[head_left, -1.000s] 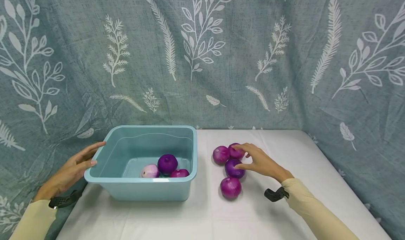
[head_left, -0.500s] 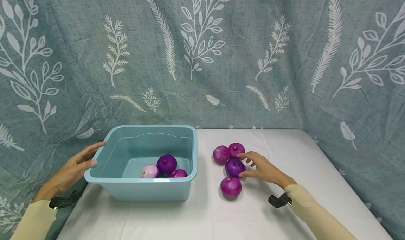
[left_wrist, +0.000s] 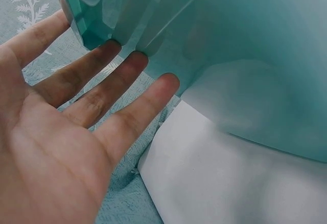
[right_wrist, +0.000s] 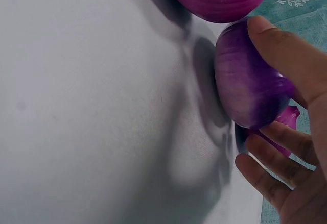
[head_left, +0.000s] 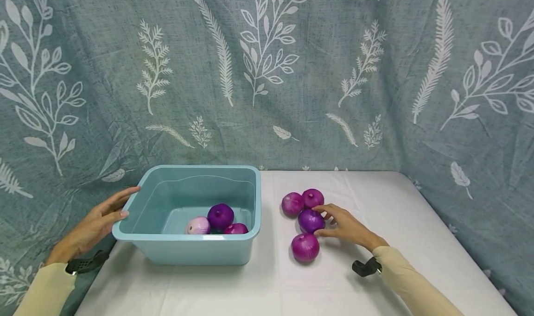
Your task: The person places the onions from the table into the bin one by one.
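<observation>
My right hand [head_left: 344,225] is at a dark purple onion [head_left: 309,221] on the table, with the thumb on one side and fingertips on the other. In the right wrist view the thumb lies against this purple onion [right_wrist: 242,81] and the forefinger touches its opposite side. Magenta onions sit close around it: one in front [head_left: 305,248] and two behind, the left one [head_left: 292,204] and the right one [head_left: 313,198]. My left hand [head_left: 93,223] rests at the left rim of a light blue tub [head_left: 187,249]. Its fingers [left_wrist: 125,124] are fairly straight against the tub's outer wall.
Inside the tub are a pale pink onion [head_left: 198,225], a dark purple one [head_left: 220,216] and a partly hidden magenta one [head_left: 236,228]. A white cloth covers the table [head_left: 333,283]. Leaf-patterned grey-green fabric [head_left: 267,121] hangs behind and at both sides.
My right hand has drawn back from over the rear onions toward the front, and its thumb and fingers now frame the dark purple onion. The left hand and tub stay put.
</observation>
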`<state>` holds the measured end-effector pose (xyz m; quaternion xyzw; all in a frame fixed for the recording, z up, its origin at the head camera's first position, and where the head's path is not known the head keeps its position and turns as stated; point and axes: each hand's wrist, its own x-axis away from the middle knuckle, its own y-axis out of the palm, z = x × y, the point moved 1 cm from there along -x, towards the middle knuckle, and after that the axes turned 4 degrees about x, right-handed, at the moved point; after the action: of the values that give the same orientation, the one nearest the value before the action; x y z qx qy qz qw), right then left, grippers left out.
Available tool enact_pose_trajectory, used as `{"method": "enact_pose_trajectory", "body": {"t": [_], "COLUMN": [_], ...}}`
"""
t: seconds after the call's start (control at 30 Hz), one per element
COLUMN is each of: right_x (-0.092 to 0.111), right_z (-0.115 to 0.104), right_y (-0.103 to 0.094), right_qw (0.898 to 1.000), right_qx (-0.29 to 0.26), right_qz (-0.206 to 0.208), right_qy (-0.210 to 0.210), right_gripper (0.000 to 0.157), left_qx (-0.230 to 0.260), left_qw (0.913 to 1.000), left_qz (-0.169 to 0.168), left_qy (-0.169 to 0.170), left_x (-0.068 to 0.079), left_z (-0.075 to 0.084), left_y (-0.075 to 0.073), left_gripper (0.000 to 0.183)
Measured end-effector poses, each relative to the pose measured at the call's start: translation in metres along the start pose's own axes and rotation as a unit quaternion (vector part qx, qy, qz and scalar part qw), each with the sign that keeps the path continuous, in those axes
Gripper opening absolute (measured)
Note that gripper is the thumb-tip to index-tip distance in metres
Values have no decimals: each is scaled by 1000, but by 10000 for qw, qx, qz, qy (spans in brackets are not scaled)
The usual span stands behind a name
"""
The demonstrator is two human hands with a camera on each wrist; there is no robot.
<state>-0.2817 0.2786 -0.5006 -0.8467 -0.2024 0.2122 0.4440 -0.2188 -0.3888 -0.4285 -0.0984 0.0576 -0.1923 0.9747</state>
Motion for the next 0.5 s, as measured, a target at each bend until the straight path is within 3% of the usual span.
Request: {"method": "enact_pose_trajectory", "body": {"t": [0.5], "right_x": [1], "right_z": [2], "right_y": [8], "right_qw": [9993], "right_qx": [-302], "right_qz": [173], "right_qy": [-119], "right_gripper": [75], "left_qx": [66], "left_qw": [9999], "left_qz": [-48], "left_qy": [-79], "left_x": [-1], "left_z": [-2], "left_y": [-2], "left_gripper": [64]}}
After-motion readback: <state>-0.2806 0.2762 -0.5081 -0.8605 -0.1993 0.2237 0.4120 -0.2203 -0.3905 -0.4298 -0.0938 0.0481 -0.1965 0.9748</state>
